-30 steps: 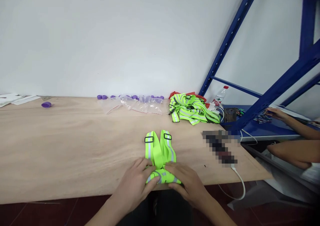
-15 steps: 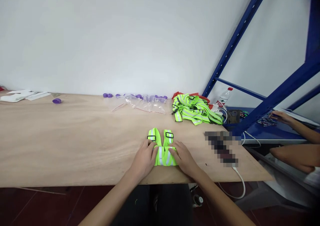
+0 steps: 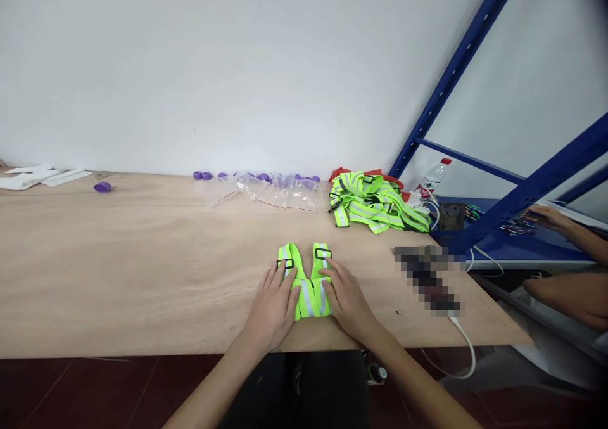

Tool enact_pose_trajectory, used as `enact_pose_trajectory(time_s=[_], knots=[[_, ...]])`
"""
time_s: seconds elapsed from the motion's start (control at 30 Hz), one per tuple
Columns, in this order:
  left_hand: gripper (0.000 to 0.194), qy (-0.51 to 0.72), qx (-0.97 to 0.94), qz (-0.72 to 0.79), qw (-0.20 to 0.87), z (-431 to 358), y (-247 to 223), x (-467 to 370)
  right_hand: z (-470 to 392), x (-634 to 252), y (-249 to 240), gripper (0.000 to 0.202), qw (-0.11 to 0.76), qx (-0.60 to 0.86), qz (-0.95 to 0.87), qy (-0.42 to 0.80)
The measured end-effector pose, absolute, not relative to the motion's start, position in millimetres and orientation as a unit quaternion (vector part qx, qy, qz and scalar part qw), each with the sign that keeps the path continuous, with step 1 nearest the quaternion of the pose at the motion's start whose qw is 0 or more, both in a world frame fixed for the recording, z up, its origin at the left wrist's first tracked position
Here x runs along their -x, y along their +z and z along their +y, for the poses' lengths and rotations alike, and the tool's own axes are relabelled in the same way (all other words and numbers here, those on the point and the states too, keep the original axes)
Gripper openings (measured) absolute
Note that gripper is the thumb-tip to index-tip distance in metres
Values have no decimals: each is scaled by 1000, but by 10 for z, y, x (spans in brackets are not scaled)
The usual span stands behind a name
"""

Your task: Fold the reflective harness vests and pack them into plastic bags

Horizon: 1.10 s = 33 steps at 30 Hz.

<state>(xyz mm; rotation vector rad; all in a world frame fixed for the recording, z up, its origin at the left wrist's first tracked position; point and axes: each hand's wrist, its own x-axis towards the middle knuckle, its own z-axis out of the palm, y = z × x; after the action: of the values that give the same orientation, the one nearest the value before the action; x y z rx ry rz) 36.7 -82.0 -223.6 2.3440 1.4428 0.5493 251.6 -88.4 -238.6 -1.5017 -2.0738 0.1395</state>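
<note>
- Folded hi-vis strap vest [image 3: 310,283] is laid near the worktop's [image 3: 142,277] front edge, long axis running toward the back edge.
- Left hand [image 3: 274,305] and right hand [image 3: 348,299] are pressed flat on either side, fingers spread, nothing gripped.
- Both hands are equally near.

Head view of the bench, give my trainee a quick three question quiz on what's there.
1. True or false: both hands lie flat on the folded vest.
2. What lies farther back on the table, right of the plastic bags?
3. The purple cap sits on which side of the table: A near left, B far left, C far right?

Key: 1 true, left hand and right hand. 2 a pile of vests. 3 B.
</note>
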Motion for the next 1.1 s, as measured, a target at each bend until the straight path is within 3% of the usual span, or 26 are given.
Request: enact_pose_trajectory(time_s=[0.17, 0.37, 0.53, 0.63, 0.77, 0.9, 1.03, 1.1], knots=[[56, 191, -815, 516, 181, -824, -2218, -418, -868, -2523, -2426, 48, 266, 559, -780, 93], [51, 244, -802, 491, 236, -774, -2126, -469, -816, -2563, -2281, 59, 173, 550, -799, 171], [45, 296, -779, 460, 307, -880, -2087, -408, -1019, -2543, -2275, 84, 154, 522, -823, 163], [43, 289, -785, 464, 292, -986, -2123, -369, -1240, -2461, -2313, 90, 175, 533, -819, 122], [42, 270, -801, 466, 262, -1053, -2157, -353, -1397, -2372, -2317, 84, 204, 520, -827, 70], [44, 267, -808, 458, 258, -1059, -2104, -334, -1339, -2421, -2222, 74, 155, 479, -857, 109], [41, 218, -847, 417, 246, -1041, -2027, -223, -1258, -2501, -2108, 104, 125, 440, -877, 145], [49, 184, -874, 381, 238, -1019, -2012, -135, -1243, -2518, -2088, 104, 126, 432, -881, 144]])
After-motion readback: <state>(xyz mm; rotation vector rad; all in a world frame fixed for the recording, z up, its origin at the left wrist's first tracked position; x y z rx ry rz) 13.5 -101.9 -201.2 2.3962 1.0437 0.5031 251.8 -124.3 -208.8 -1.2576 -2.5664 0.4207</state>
